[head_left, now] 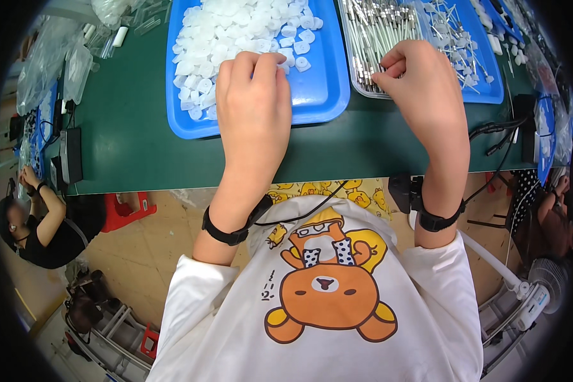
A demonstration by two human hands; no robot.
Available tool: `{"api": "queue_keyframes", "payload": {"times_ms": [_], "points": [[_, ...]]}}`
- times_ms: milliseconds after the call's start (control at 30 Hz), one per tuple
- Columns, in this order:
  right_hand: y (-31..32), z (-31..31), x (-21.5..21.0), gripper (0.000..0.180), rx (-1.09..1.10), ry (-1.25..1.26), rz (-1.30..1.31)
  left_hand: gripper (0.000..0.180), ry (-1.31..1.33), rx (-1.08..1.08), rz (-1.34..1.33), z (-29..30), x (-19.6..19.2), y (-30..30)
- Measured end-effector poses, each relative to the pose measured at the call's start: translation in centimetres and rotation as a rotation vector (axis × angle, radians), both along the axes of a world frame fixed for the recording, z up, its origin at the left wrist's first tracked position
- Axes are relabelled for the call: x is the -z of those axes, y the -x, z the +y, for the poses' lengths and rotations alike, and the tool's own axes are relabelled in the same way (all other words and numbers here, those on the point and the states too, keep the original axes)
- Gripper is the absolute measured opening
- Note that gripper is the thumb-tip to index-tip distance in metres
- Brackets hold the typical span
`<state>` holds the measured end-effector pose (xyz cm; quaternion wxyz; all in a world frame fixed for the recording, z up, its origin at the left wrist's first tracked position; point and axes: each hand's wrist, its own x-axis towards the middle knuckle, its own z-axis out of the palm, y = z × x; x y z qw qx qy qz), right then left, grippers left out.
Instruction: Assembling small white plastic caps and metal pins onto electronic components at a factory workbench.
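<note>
My left hand (253,102) rests knuckles-up on the near part of a blue tray (318,95) heaped with several small white plastic caps (235,28); its fingertips curl down among the caps, and what they pinch is hidden. My right hand (420,79) hovers over the near edge of a clear tray of thin metal pins (379,28), fingers curled, thumb and forefinger pinched at a pin. Both wrists wear black bands with cables.
A second blue tray (484,89) with small white parts lies at the far right. Plastic bags (70,57) and black adapters (70,153) sit at the green table's (134,127) left. Another person (38,223) sits at lower left. A fan (541,293) stands at lower right.
</note>
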<state>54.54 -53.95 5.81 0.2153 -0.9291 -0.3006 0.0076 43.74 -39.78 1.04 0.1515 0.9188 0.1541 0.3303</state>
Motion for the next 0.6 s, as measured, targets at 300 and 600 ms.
{"api": "queue_keyframes", "payload": {"times_ms": [300,600], "points": [[0.2,-0.5,0.2,0.017,-0.003,-0.126,0.063,0.013,0.804,0.19,-0.2,-1.4,-2.1,1.4],[0.2,-2.3,-1.7,0.025,0.012,-0.76,0.524,0.026,1.237,0.403,-0.2,-2.8,-4.4,2.7]]}}
